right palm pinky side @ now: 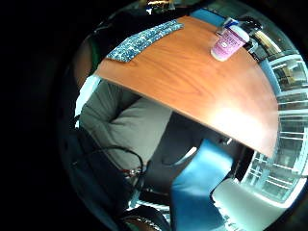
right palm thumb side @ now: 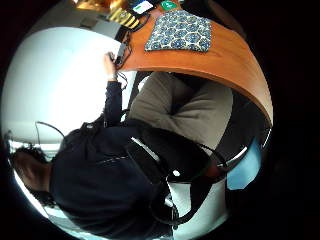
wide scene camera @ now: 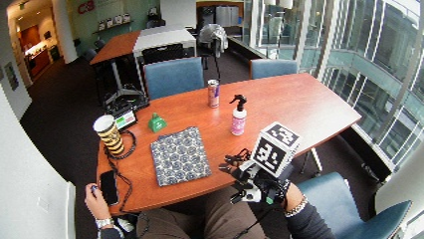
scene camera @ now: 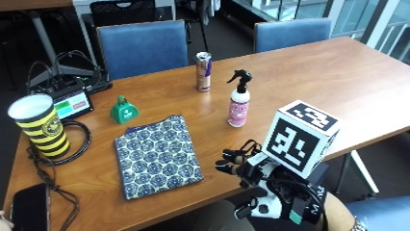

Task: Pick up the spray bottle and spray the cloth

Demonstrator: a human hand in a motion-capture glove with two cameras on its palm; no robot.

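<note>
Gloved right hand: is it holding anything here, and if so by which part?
Nothing is held. The gloved right hand hangs at the table's near edge, fingers spread, apart from the spray bottle and the cloth.

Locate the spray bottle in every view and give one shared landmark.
Little finger side palm view: spray bottle on the table's far part.
Thumb side palm view: not in it.
Outside view: right of the patterned cloth.
Wide outside view: mid-table.
Shared landmark: the cloth.

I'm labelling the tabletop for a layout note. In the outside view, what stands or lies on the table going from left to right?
Striped cup → green bell → patterned cloth → can → spray bottle.
</note>
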